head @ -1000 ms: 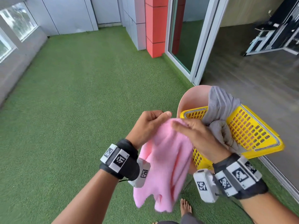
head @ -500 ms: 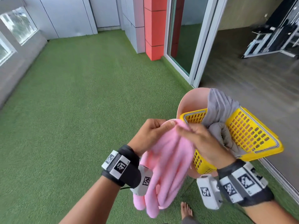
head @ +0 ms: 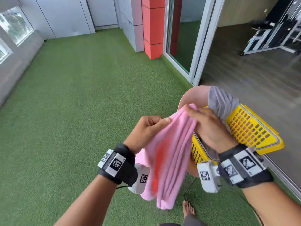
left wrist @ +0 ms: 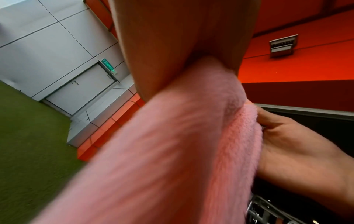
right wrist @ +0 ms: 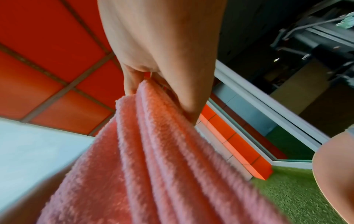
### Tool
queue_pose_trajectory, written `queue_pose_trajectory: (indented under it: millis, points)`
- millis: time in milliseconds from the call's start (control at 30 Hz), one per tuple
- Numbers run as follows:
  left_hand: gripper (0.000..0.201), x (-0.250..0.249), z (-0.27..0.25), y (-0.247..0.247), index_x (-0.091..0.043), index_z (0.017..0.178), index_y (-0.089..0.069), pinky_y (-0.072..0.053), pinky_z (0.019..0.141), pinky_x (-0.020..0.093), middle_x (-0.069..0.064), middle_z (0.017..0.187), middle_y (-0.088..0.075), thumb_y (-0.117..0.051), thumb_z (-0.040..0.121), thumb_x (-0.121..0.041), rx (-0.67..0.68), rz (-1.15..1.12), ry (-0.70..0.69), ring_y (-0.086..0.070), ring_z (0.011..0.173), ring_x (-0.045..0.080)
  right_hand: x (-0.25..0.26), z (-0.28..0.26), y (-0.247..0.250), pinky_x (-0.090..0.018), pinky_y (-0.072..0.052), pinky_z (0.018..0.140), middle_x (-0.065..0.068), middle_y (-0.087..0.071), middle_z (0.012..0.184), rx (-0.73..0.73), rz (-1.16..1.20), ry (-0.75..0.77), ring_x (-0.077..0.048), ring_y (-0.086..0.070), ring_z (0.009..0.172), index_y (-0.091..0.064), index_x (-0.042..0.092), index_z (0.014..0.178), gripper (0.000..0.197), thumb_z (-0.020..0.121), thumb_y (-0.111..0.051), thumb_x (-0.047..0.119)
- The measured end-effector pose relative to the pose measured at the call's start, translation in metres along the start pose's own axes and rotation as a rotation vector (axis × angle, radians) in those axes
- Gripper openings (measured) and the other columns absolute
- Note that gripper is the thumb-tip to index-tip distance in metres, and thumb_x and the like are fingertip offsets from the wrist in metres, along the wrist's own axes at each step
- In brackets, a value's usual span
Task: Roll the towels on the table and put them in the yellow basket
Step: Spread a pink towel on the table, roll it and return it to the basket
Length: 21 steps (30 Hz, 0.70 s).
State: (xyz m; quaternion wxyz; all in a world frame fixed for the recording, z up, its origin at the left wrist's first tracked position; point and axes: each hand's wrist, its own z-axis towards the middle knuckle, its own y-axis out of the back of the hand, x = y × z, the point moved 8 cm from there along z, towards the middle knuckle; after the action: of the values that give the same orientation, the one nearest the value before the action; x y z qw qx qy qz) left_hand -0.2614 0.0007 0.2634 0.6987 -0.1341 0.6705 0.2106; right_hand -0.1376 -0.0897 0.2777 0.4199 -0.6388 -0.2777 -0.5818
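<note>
Grey wall, green sign (left wrist: 108, 66) "KELUAR" | both hands pinch pink towel (head: 171, 152)

- The pink towel (left wrist: 162, 159) is blurred in the left wrist view, its lower part cut off.
- The yellow basket (head: 254, 128) is half hidden by the right hand (head: 210, 128).
- The basket hides most of the worktop (head: 193, 97).

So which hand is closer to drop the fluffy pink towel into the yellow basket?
Probably the right hand: it pinches the fluffy pink towel directly over the yellow plastic basket. The left hand holds it farther away, over grass.
</note>
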Motion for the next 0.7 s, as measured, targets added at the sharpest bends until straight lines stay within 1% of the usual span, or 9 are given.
queue_pose_trajectory:
  millis: [100, 167, 233, 300, 367, 433, 567, 633, 700]
  points:
    - [0.041, 0.004, -0.001, 0.010, -0.006, 0.061, -0.049, -0.022, 0.046, 0.025, 0.004, 0.056, -0.039, -0.062, 0.093, -0.028, -0.089, 0.014, -0.008, -0.031, 0.050, 0.012, 0.004, 0.004, 0.009, -0.028, -0.046, 0.078, -0.016, -0.057, 0.089, -0.003, 0.149, -0.007, -0.022, -0.056, 0.085, -0.065, 0.001, 0.096, 0.066, 0.059, -0.086, 0.051]
    - [0.039, -0.004, 0.003, 0.021, -0.013, 0.059, -0.045, -0.021, 0.044, 0.023, -0.002, 0.053, -0.034, -0.060, 0.094, -0.024, -0.187, 0.013, -0.052, -0.025, 0.046, 0.010, -0.014, -0.007, -0.013, -0.027, -0.047, 0.072, -0.009, -0.064, 0.085, 0.143, -0.067, -0.101, -0.016, -0.058, 0.081, -0.069, 0.007, 0.087, 0.059, 0.060, -0.083, 0.058]
    - [0.037, -0.012, 0.008, 0.021, -0.008, 0.063, -0.046, -0.020, 0.043, 0.023, 0.000, 0.054, -0.032, -0.060, 0.093, -0.022, -0.181, -0.007, -0.065, -0.024, 0.046, 0.010, -0.037, -0.023, -0.042, -0.040, -0.045, 0.068, -0.006, -0.064, 0.088, 0.355, -0.330, -0.158, -0.017, -0.054, 0.080, -0.063, -0.002, 0.093, 0.068, 0.070, -0.075, 0.061]
    - [0.036, -0.014, 0.010, 0.011, -0.007, 0.062, -0.049, -0.021, 0.043, 0.024, 0.002, 0.056, -0.034, -0.061, 0.092, -0.022, -0.086, -0.013, -0.046, -0.026, 0.047, 0.009, -0.036, -0.022, -0.045, -0.048, -0.031, 0.061, -0.005, -0.048, 0.077, 0.352, -0.411, -0.087, -0.017, -0.040, 0.074, -0.055, -0.007, 0.082, 0.075, 0.072, -0.071, 0.065]
    - [0.033, -0.011, 0.007, 0.001, -0.009, 0.064, -0.054, -0.027, 0.046, 0.025, 0.005, 0.061, -0.043, -0.062, 0.092, -0.025, 0.030, -0.049, -0.022, -0.035, 0.051, 0.011, -0.017, -0.012, -0.034, -0.041, -0.030, 0.064, -0.005, -0.045, 0.076, 0.255, -0.331, 0.010, -0.016, -0.039, 0.075, -0.058, -0.001, 0.076, 0.058, 0.079, -0.070, 0.055]
    - [0.033, -0.005, 0.004, -0.003, 0.003, 0.073, -0.059, -0.033, 0.053, 0.029, 0.012, 0.072, -0.052, -0.063, 0.091, -0.025, 0.116, -0.076, 0.010, -0.044, 0.063, 0.018, 0.001, -0.005, -0.025, -0.033, -0.034, 0.072, -0.003, -0.051, 0.078, 0.182, -0.192, 0.057, -0.013, -0.045, 0.079, -0.064, 0.007, 0.076, 0.033, 0.086, -0.067, 0.038]
    - [0.037, -0.005, 0.004, 0.005, 0.004, 0.072, -0.050, -0.026, 0.052, 0.033, 0.008, 0.069, -0.045, -0.058, 0.096, -0.023, 0.090, -0.012, -0.002, -0.037, 0.064, 0.020, -0.002, -0.001, -0.016, -0.030, -0.036, 0.068, -0.005, -0.053, 0.074, 0.100, 0.065, 0.002, -0.014, -0.048, 0.074, -0.062, 0.015, 0.073, 0.020, 0.086, -0.068, 0.029]
    - [0.041, -0.013, 0.008, 0.009, 0.007, 0.076, -0.045, -0.024, 0.052, 0.036, 0.007, 0.071, -0.038, -0.052, 0.099, -0.027, 0.069, 0.065, -0.038, -0.032, 0.065, 0.020, -0.010, -0.008, -0.028, -0.028, -0.038, 0.067, -0.005, -0.057, 0.078, 0.176, -0.117, -0.041, -0.015, -0.050, 0.078, -0.063, 0.010, 0.081, 0.024, 0.087, -0.068, 0.032]
    - [0.039, -0.019, 0.011, 0.003, 0.005, 0.077, -0.046, -0.027, 0.049, 0.032, 0.005, 0.069, -0.037, -0.047, 0.101, -0.025, 0.128, 0.184, -0.059, -0.033, 0.060, 0.017, -0.018, -0.015, -0.039, -0.019, -0.032, 0.057, 0.008, -0.049, 0.066, 0.284, -0.381, -0.062, -0.005, -0.044, 0.067, -0.057, 0.014, 0.069, 0.027, 0.087, -0.071, 0.031]
